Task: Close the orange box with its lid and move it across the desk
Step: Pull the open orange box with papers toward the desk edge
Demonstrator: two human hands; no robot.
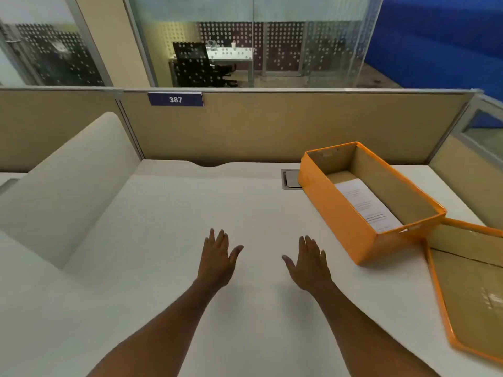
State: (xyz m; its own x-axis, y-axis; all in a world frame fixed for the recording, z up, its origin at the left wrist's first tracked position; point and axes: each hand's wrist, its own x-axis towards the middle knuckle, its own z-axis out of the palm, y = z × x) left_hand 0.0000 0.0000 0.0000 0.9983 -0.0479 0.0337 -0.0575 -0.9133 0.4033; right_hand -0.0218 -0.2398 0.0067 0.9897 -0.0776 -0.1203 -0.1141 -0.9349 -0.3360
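Two hands, left hand point(217, 261) and right hand point(310, 263), fingers spread, holding nothing, orange box point(351, 224) open, long axis diagonal, lid point(435, 289) beside it

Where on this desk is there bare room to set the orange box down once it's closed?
Widest bare patch: the left and middle of the desk, bordered by the cream side panel, the back partition and the open left hand and right hand. Crowded on the right: orange box, lid, cable hatch.

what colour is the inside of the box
Plain brown cardboard inside the box, orange outside; shows best in the head view.
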